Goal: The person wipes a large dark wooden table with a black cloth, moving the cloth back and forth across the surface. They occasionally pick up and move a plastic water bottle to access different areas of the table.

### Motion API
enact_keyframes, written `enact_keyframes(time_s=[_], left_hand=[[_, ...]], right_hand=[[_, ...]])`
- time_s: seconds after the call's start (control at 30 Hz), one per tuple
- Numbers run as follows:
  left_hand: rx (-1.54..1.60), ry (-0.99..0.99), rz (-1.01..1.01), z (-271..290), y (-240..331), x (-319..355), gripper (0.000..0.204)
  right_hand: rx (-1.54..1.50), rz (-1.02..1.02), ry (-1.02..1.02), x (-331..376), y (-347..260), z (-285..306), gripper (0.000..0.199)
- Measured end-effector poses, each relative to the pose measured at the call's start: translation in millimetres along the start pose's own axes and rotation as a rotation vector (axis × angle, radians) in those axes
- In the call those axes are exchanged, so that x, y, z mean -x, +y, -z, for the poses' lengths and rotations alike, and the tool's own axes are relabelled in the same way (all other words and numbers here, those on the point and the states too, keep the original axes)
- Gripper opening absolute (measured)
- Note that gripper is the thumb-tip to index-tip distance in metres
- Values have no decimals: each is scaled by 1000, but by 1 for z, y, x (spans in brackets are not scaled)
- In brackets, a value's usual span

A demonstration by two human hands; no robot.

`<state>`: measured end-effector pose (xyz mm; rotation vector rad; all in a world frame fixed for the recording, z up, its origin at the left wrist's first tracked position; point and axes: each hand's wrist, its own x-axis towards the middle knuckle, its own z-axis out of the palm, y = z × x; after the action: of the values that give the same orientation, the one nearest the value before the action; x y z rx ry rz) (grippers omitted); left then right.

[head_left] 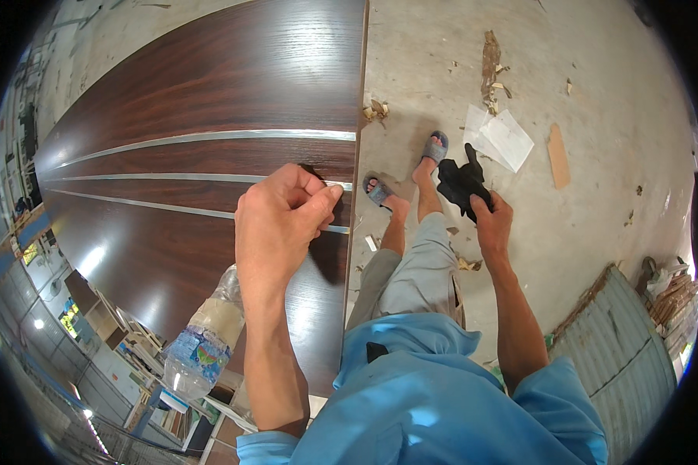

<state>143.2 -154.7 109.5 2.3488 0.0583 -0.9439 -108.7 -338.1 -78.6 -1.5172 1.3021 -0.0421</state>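
Note:
My left hand [281, 221] is over a dark wood-grain panel [302, 62], thumb and forefinger pinched together near its right edge. Whatever the pinch holds, if anything, is too small to make out. Beneath it, the middle silvery strip [186, 177] runs along the panel between two similar strips, an upper one [209, 138] and a lower one [171, 207]. Out to the right, above the floor, my right hand [493, 225] grips what looks like a black glove [464, 182], which hangs bunched from the fingers.
A clear plastic bottle [198, 353] with a blue label stands by the panel's near side. White sheets [504, 139], a brown cardboard piece [558, 157] and torn scraps [491, 66] lie on the concrete floor. Corrugated grey sheets [616, 353] are at the lower right.

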Motion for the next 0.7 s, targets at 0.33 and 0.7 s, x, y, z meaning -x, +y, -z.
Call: enact_keyframes(time_s=[0.33, 0.7], left_hand=[[10, -41, -71, 2, -3, 1, 19], [15, -37, -110, 2, -2, -3, 23]], right_hand=[[14, 89, 3, -9, -3, -6, 26], [19, 36, -49, -7, -16, -19, 25]])
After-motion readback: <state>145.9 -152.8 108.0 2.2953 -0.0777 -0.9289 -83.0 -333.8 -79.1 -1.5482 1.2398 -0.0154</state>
